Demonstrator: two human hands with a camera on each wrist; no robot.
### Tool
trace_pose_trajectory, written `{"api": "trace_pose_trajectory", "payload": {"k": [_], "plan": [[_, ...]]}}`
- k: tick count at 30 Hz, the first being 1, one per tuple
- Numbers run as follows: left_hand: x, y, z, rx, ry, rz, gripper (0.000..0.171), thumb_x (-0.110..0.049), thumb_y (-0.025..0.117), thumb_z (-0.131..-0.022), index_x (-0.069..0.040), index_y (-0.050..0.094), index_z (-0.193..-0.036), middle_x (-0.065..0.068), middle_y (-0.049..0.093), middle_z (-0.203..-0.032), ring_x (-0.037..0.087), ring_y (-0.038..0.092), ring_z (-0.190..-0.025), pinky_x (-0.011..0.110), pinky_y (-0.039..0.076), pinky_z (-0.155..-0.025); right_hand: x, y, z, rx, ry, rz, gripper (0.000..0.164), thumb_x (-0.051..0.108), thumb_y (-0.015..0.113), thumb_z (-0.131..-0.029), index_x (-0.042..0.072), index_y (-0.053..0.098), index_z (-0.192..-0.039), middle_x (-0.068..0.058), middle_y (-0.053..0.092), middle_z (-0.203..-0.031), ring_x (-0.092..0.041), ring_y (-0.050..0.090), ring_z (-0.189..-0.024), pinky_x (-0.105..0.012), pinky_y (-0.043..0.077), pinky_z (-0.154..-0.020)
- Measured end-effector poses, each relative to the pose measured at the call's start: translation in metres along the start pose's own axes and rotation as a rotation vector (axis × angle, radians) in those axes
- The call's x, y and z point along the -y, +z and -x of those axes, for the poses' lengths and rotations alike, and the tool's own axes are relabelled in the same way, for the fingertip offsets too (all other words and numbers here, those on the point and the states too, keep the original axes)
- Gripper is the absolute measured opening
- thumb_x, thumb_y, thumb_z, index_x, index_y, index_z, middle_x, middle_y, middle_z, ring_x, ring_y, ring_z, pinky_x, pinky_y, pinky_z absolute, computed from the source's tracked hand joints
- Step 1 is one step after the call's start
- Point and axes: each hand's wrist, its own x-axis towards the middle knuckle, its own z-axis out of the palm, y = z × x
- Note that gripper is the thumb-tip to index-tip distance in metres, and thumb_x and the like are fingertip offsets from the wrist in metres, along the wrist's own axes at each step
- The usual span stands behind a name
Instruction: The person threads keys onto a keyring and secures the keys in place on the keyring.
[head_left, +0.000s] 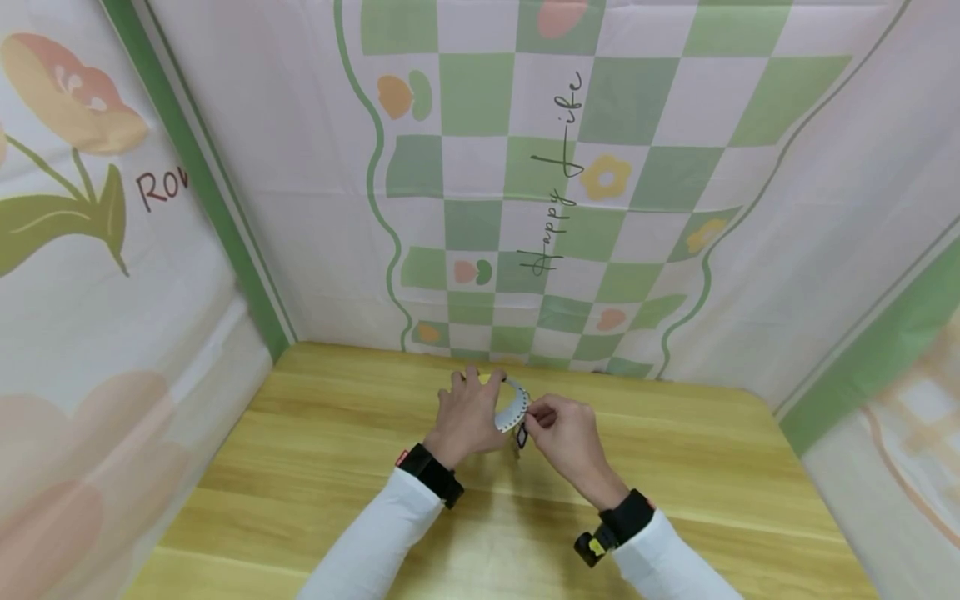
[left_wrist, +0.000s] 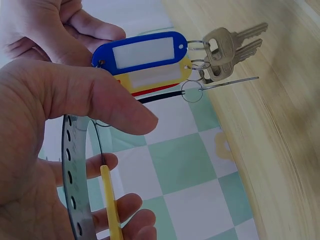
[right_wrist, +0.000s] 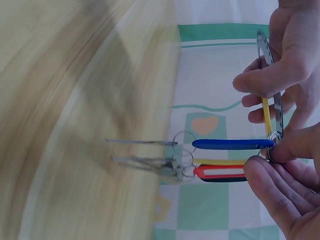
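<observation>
My left hand [head_left: 468,417] grips a round metal band [head_left: 516,408] with a row of holes along its edge. Its thumb [left_wrist: 110,95] lies across one side and the fingers [left_wrist: 132,205] are on the other. A yellow strip [left_wrist: 111,205] on a thin wire runs inside the band. Close by, my right hand [head_left: 566,437] pinches a small metal ring [right_wrist: 272,145] at the band's edge. From there extend blue [right_wrist: 230,144], yellow [right_wrist: 220,162] and red [right_wrist: 220,172] key tags, with a black one partly hidden. Keys [left_wrist: 220,50] hang from their far ends.
Below the hands is a wooden table [head_left: 315,467]. Behind it hangs a checked green and white cloth [head_left: 480,92], and a printed cloth [head_left: 67,333] hangs on the left. Both wrists wear black straps [head_left: 628,517] with small cameras.
</observation>
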Motion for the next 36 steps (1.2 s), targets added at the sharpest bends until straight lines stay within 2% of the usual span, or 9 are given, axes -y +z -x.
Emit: {"api": "trace_pose_trajectory", "payload": {"k": [5,15,18,23,32,36], "plan": [[0.0001,-0.0001,-0.0003,-0.013,0.005,0.007,0.083,-0.027,0.090,-0.067,-0.016,0.055,-0.141,0.021,0.052,-0.122,0.034,0.052,-0.102,0.051,0.051,-0.072,0.0013,0.0007,0.0017,-0.024,0.072,-0.051,0.005,0.003,0.077,-0.084,0.001,0.076,-0.088,-0.003,0.071,-0.076,-0.012,0.067,-0.065,-0.025,0.055,-0.058],[-0.0012,0.0011,-0.0004,-0.026,-0.015,0.001,0.087,-0.027,0.091,-0.065,-0.016,0.053,-0.143,0.022,0.052,-0.124,0.037,0.052,-0.105,0.052,0.051,-0.073,0.0031,0.0051,0.0041,-0.084,0.147,-0.131,0.004,0.001,0.078,-0.082,0.002,0.075,-0.084,-0.006,0.072,-0.076,-0.015,0.067,-0.064,-0.024,0.054,-0.055],[-0.0015,0.0016,-0.0006,-0.025,-0.018,-0.006,0.089,-0.029,0.092,-0.064,-0.016,0.053,-0.143,0.023,0.052,-0.126,0.038,0.052,-0.107,0.052,0.052,-0.074,0.0041,0.0053,0.0042,-0.081,0.140,-0.132,0.003,0.000,0.077,-0.083,0.000,0.075,-0.084,-0.007,0.072,-0.076,-0.015,0.067,-0.063,-0.024,0.054,-0.053],[-0.0014,0.0013,0.0005,-0.019,-0.017,-0.008,0.087,-0.028,0.092,-0.065,-0.017,0.053,-0.142,0.023,0.051,-0.126,0.037,0.053,-0.105,0.051,0.051,-0.072,0.0043,0.0029,0.0019,-0.037,0.054,-0.046,0.003,0.000,0.075,-0.085,-0.003,0.075,-0.087,-0.005,0.072,-0.075,-0.013,0.066,-0.063,-0.024,0.053,-0.054],[0.0002,0.0021,0.0042,-0.010,-0.006,0.002,0.085,-0.026,0.089,-0.068,-0.016,0.053,-0.144,0.024,0.051,-0.126,0.038,0.053,-0.102,0.050,0.051,-0.069,0.0025,0.0001,-0.0020,-0.011,-0.167,0.114,0.013,-0.011,0.076,-0.078,0.002,0.074,-0.081,-0.006,0.071,-0.074,-0.011,0.066,-0.061,-0.017,0.050,-0.053],[0.0014,0.0037,0.0061,-0.011,-0.014,0.023,0.087,-0.025,0.090,-0.066,-0.016,0.052,-0.144,0.025,0.050,-0.129,0.038,0.053,-0.104,0.050,0.050,-0.069,0.0028,-0.0006,-0.0031,0.011,-0.203,0.141,0.014,-0.011,0.077,-0.078,0.002,0.073,-0.082,-0.006,0.070,-0.075,-0.011,0.066,-0.062,-0.016,0.050,-0.053]]}}
